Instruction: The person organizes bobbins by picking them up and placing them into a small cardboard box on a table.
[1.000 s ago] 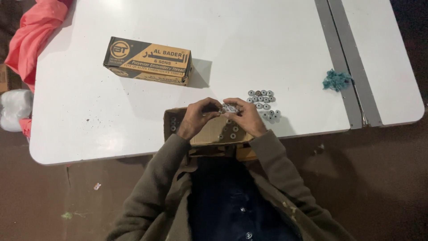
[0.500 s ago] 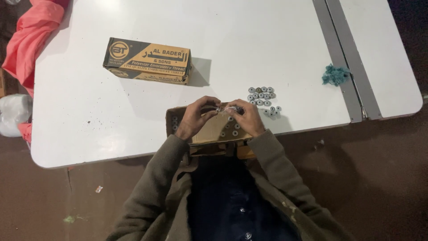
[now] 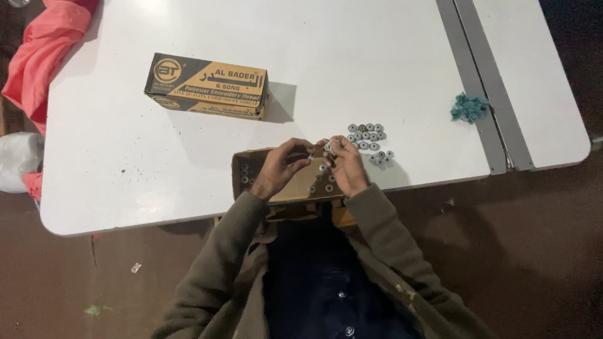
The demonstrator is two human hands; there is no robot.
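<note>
Flanking both hands [image 3: 314,166], loose bobbins [image 3: 370,141] (right), closed carton [image 3: 207,86]

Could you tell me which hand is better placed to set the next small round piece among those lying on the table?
Probably the right hand: the cluster of small round pieces lies just beyond it on the white table, while the left hand sits over the open cardboard box.

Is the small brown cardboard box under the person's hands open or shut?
Open: the small brown cardboard box shows its inside, with small round silvery pieces lying in it.
</note>
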